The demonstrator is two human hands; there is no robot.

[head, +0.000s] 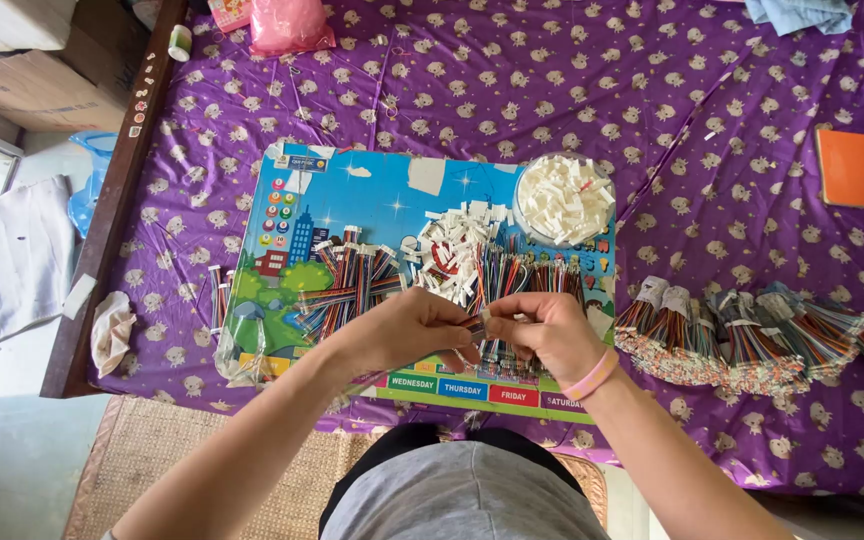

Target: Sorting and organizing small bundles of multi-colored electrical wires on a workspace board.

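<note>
Both hands, left hand (414, 328) and right hand (544, 328), pinched on a wire bundle (476, 322) between them

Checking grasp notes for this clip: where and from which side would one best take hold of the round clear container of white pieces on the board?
Probably by its rim and outer wall, from above, fingers spread around the circle. The clear container stands upright and open-topped, heaped with white pieces, so tipping would spill them. Its right side, toward the purple cloth, looks freest; loose white pieces and wires crowd the near-left edge. Both the left hand and right hand are occupied.
</note>
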